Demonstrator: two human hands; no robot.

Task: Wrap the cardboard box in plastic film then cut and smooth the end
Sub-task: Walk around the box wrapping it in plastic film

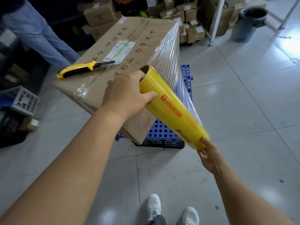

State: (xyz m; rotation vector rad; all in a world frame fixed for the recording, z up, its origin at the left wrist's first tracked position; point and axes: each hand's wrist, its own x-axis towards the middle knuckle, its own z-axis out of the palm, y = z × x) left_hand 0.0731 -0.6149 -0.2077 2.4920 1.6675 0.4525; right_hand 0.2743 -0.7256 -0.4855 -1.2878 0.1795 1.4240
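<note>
A large cardboard box (123,51) with handwritten characters and a white label lies on a blue perforated pallet (162,133). I hold a yellow roll of plastic film (172,106) slanted in front of the box. My left hand (126,95) grips the roll's upper end, fingers inside the core and thumb on the outside. My right hand (209,155) holds its lower end. A stretched sheet of clear film (172,51) runs from the roll to the box's far right corner. A yellow utility knife (81,70) lies on the box top.
Another person's legs in jeans (37,34) stand at the far left. Stacked cartons (183,15) fill the back, with a white shelf post (215,21) and a grey bin (248,23) at right. A grey crate (24,101) sits left. My white shoes (170,210) stand on the tiled floor.
</note>
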